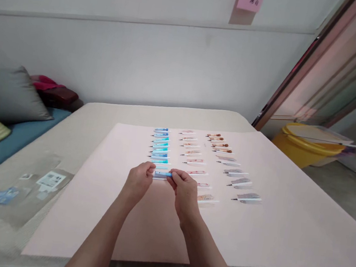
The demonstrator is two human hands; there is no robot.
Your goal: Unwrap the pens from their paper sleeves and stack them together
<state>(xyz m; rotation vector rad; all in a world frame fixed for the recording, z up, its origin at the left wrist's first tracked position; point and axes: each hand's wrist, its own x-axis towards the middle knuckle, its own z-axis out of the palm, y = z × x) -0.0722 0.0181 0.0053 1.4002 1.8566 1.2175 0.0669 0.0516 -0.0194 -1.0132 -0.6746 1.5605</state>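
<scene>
In the head view, the layout looks well advanced. A pale pink rectangular sheet (282,235) lies over a cream fabric-covered surface (95,114), and three columns of slim pen-like items with dark tips run down it. The left column of blue and turquoise pens (160,154) is lined up closely and evenly. The middle column of pale, pink-patterned pens (196,172) slants slightly toward the person and passes partly behind the right hand (187,192). The right column has brown-ended pens (217,145) at its far end and grey, translucent-looking pens (248,196) nearer, spaced more widely. Those on the sheet seem already set out.

The piece in hand is a blue-and-white slim pen (162,173), held crosswise at the near end of the left column. The right thumb and fingers are pinched on its right end; the left hand (138,184) has its fingertips drawn together at the other end, apparently gripping the tip. This one seems not yet let go, and whether it touches the sheet cannot be told.

Left of the sheet lie clear plastic packets with a white printed label (51,180). Whether they hold more pens cannot be made out, so how many are left is uncertain.
</scene>
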